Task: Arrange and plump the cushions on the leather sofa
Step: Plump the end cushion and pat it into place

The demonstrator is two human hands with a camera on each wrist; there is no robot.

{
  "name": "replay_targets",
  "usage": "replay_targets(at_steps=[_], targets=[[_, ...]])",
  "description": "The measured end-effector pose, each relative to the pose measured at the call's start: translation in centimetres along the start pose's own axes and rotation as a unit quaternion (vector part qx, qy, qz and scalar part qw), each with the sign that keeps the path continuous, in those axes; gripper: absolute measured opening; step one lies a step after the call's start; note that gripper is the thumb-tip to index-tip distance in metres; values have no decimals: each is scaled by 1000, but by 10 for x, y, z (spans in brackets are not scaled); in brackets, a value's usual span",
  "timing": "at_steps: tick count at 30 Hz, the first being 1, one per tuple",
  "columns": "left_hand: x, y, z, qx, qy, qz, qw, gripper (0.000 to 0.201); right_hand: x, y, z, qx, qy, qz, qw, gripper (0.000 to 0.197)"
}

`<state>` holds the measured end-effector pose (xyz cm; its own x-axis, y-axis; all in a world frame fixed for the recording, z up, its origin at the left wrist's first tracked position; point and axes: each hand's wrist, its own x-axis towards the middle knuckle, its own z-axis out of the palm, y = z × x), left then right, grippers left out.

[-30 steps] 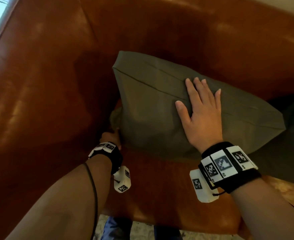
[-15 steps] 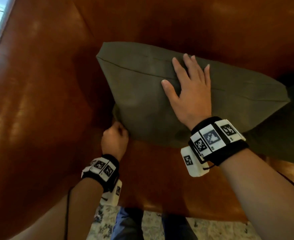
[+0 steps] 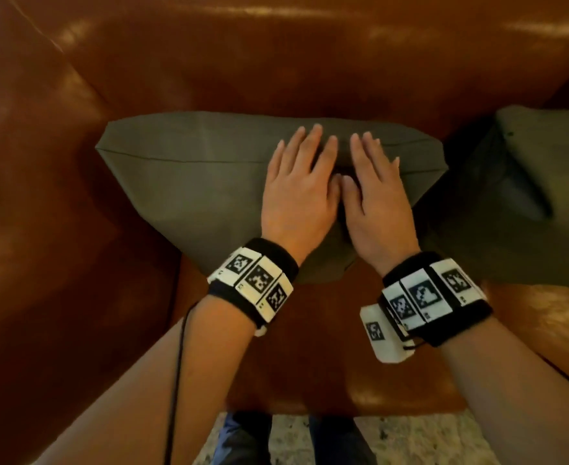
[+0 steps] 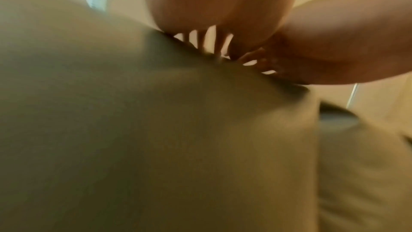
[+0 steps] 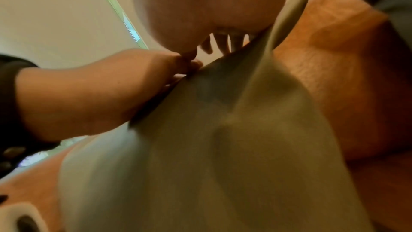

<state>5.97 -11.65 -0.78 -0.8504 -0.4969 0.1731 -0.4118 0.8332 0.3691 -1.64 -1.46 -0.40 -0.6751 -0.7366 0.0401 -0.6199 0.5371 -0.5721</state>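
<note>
An olive-green cushion [image 3: 189,182] leans against the back of the brown leather sofa [image 3: 276,62], in its left corner. Both my hands lie flat on the cushion's front, side by side with thumbs nearly touching. My left hand [image 3: 296,186] and right hand [image 3: 373,193] press with straight fingers reaching up to the top seam. In the left wrist view the cushion [image 4: 156,147] fills the frame, blurred, under my left hand [image 4: 211,15]. The right wrist view shows the cushion [image 5: 223,147] under my right hand [image 5: 211,10], with the left hand [image 5: 100,91] beside it.
A second olive cushion [image 3: 518,203] lies to the right on the seat, its corner touching the first one. The sofa's left armrest [image 3: 41,213] rises close beside the cushion. The seat's front edge [image 3: 310,391] and a pale speckled floor [image 3: 410,441] lie below my wrists.
My left hand let go of the cushion's lower left corner and came up flat onto its front beside the right hand. The cushion now sits more upright and square against the backrest.
</note>
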Motion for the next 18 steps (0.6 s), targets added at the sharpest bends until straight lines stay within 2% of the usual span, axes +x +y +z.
replay_targets(at_steps=[4,7,9,11,12,15,16,18], targets=[[4,-6,12,85,-38,-9,996,54,4,28,-10,-139,-96,-50,984,52],[4,-11,11,112,-39,-20,993,55,-3,55,-27,-202,-99,-31,974,54],[6,-12,10,116,-36,-25,992,56,-14,79,-38,-158,-59,40,985,53],[7,-12,10,119,-35,-30,992,56,-27,95,-43,-40,19,135,990,53],[8,-12,10,121,-35,-32,991,56,-31,98,-39,28,60,178,982,52],[6,-11,12,124,-29,-38,991,56,-29,72,-10,252,108,235,933,49],[6,-10,12,124,-25,-38,991,56,-26,59,4,341,109,261,896,48],[6,-10,14,123,-20,-39,991,56,-20,35,24,503,98,355,782,49]])
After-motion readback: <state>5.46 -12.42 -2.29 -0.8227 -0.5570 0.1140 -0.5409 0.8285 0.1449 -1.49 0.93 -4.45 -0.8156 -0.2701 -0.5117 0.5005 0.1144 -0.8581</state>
